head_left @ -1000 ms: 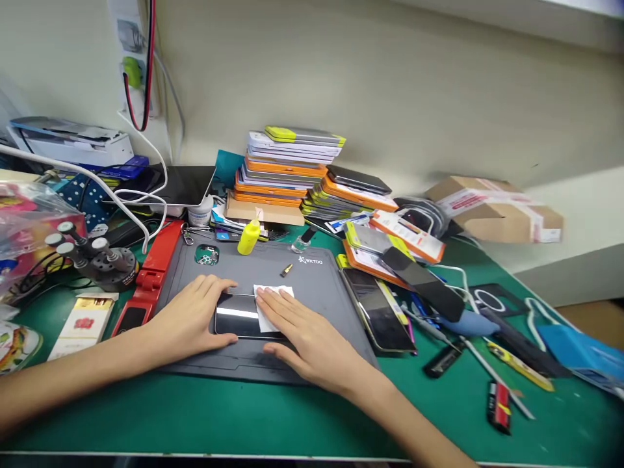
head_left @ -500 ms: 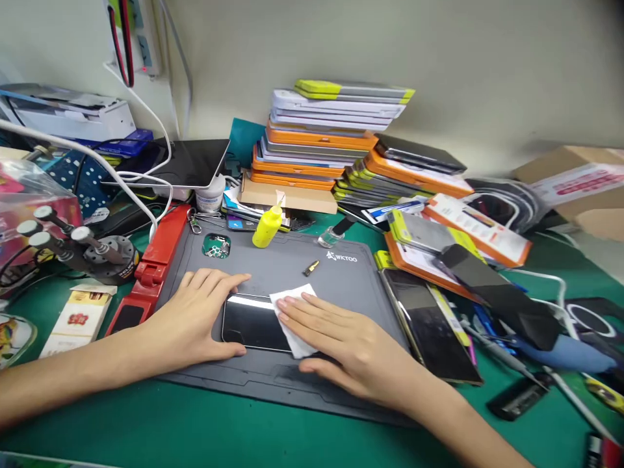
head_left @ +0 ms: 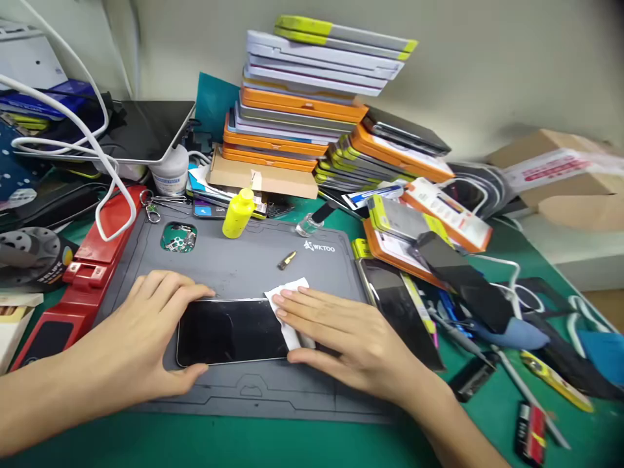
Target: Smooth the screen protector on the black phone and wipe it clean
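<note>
A dark-screened smartphone (head_left: 231,331) lies face up on the grey work mat (head_left: 258,390). My left hand (head_left: 151,331) holds its left end, the thumb along the near edge and the fingers at the far edge. Over the phone's right end, my right hand (head_left: 341,331) presses a folded white wipe (head_left: 287,292) with flat, close-set fingers; that end of the phone is hidden under them. A yellow bottle (head_left: 238,213) and a small brass-tipped piece (head_left: 286,260) sit on the mat beyond the phone. Small metal parts (head_left: 179,238) fill a recess at the mat's upper left.
Stacked orange and white boxes (head_left: 302,117) rise at the back. A red folding tool (head_left: 88,279) lies left of the mat. On the right are a dark phone-like panel (head_left: 400,312), a yellow knife (head_left: 556,380) and cables. A glass bottle (head_left: 310,224) stands at the mat's far edge.
The view has shifted closer and to the right. My right hand and the wipe have moved toward the phone's right end, so more screen shows. My left hand stays at the left end.
</note>
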`<action>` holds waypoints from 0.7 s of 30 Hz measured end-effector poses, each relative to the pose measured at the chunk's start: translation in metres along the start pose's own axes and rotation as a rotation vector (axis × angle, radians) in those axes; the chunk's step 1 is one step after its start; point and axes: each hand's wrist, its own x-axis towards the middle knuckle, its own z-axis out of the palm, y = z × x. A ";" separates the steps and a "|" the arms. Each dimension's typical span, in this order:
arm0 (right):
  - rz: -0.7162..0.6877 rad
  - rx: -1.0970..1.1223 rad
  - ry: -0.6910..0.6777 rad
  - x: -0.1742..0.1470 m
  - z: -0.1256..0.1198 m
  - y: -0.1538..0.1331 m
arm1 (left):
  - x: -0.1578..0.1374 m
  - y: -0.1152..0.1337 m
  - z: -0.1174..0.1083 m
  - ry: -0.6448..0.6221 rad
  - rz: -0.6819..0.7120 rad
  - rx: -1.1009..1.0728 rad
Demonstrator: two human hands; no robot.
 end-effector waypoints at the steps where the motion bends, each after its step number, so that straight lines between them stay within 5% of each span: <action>1: 0.003 0.024 0.003 0.000 -0.001 0.002 | 0.000 -0.001 0.001 0.007 -0.001 0.001; 8: 0.037 0.138 -0.044 0.000 0.000 0.007 | -0.002 -0.005 0.005 0.020 -0.002 -0.014; 17: 0.016 -0.256 -0.062 -0.002 0.018 -0.024 | -0.005 -0.006 0.004 -0.069 -0.118 -0.213; 21: 0.114 -0.221 0.015 -0.019 0.026 -0.048 | -0.003 -0.007 0.001 -0.115 -0.135 -0.189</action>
